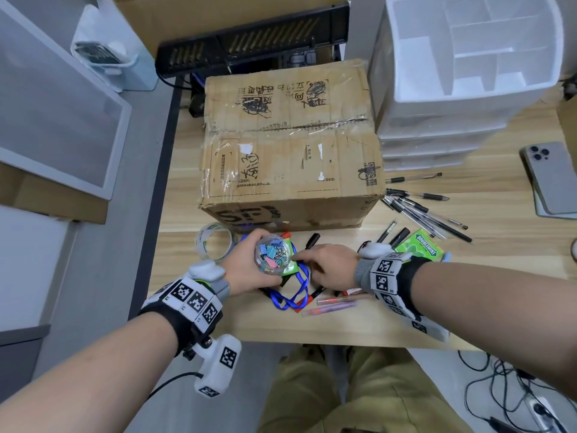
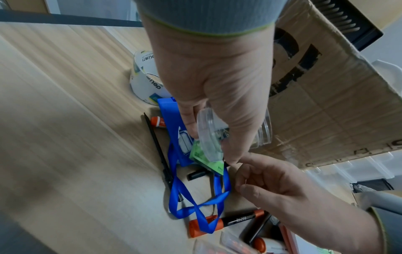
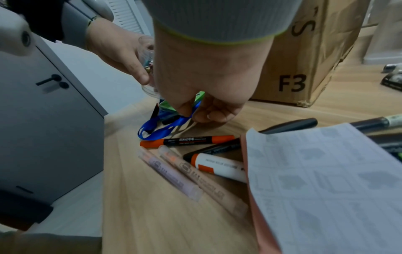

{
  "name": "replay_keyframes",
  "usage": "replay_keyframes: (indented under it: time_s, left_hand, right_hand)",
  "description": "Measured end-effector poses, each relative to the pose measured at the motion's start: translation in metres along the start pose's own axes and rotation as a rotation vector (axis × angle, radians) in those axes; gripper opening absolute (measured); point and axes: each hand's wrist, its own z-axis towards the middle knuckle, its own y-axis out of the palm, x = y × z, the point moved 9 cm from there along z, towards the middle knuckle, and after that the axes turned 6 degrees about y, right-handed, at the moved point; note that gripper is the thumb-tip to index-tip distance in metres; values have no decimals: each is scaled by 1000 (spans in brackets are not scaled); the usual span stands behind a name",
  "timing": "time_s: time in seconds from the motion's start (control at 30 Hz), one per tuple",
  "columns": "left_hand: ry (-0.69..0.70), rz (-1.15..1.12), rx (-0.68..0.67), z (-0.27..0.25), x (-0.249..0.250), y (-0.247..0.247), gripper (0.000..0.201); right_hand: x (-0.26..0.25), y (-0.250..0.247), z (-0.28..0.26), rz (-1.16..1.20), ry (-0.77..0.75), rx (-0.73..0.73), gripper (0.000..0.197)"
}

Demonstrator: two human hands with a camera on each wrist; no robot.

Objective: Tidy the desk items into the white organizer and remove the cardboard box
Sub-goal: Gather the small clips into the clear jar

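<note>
My left hand (image 1: 246,264) grips a clear round tub of coloured binder clips (image 1: 272,256), held just above the desk in front of the cardboard box (image 1: 290,145). Its fingers wrap the tub (image 2: 264,132) in the left wrist view. My right hand (image 1: 315,265) reaches in beside it and pinches the blue lanyard (image 3: 167,126), which lies looped over a green card and markers (image 1: 290,300). The white organizer (image 1: 468,57), with empty compartments on top, stands at the back right on drawers.
A tape roll (image 1: 214,242) sits left of my hands. Markers and highlighters (image 1: 334,304) lie under my right wrist, black pens (image 1: 418,210) and a green gum pack (image 1: 420,248) to the right. A phone (image 1: 552,176) lies far right.
</note>
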Motion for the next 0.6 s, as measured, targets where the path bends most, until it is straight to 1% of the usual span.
replay_keyframes:
  time_s: [0.07, 0.13, 0.27, 0.33, 0.47, 0.53, 0.6]
  left_hand:
    - [-1, -6, -10, 1, -1, 0, 77]
    - [-4, -5, -19, 3, -1, -1, 77]
    - [-8, -26, -43, 7, -2, 2, 76]
    - [-1, -33, -49, 10, 1, 6, 75]
    - [23, -26, -85, 18, 12, 21, 73]
    - [28, -20, -110, 21, 14, 30, 72]
    - [45, -17, -143, 25, 22, 43, 72]
  right_hand:
    - [6, -3, 0, 7, 21, 50, 56]
    - [18, -4, -1, -19, 79, 80, 56]
    - [31, -3, -6, -75, 110, 59, 60]
    - [39, -10, -11, -72, 128, 83, 54]
    - [59, -21, -28, -70, 151, 120, 32]
    - [69, -23, -35, -71, 166, 110, 28]
    - [81, -30, -46, -46, 188, 138, 27]
